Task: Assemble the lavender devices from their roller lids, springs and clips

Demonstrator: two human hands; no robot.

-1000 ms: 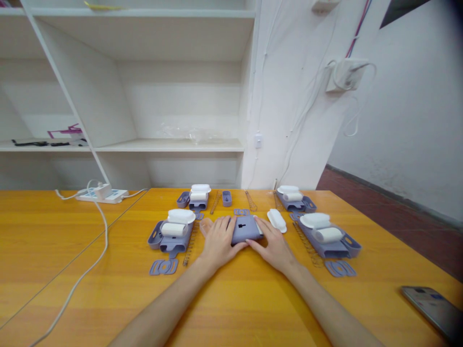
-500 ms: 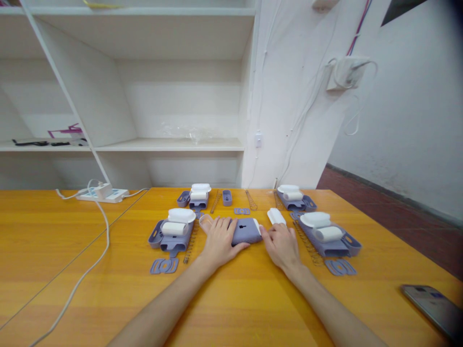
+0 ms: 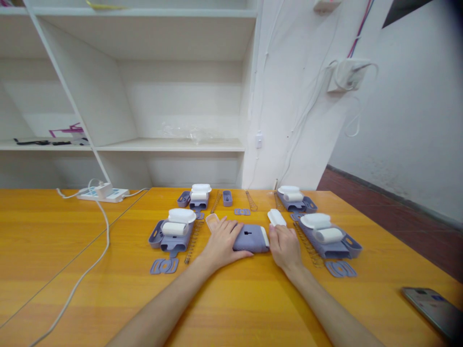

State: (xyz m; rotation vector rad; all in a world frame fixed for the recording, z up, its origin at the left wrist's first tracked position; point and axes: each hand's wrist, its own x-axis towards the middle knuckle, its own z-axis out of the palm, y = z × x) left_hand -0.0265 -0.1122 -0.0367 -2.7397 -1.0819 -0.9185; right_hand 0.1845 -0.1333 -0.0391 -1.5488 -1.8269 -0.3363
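Head view: the left hand, gripping the purple housing on the bench, should brace it squarely so the right hand, curled beside its white end (grip hidden), can press evenly.

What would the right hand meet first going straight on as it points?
The right hand would probably meet the white oval cap just ahead; they may already touch, depth is unclear.

Pair of bare hands, slim fingers, bare forearms narrowing toward uncovered wrists
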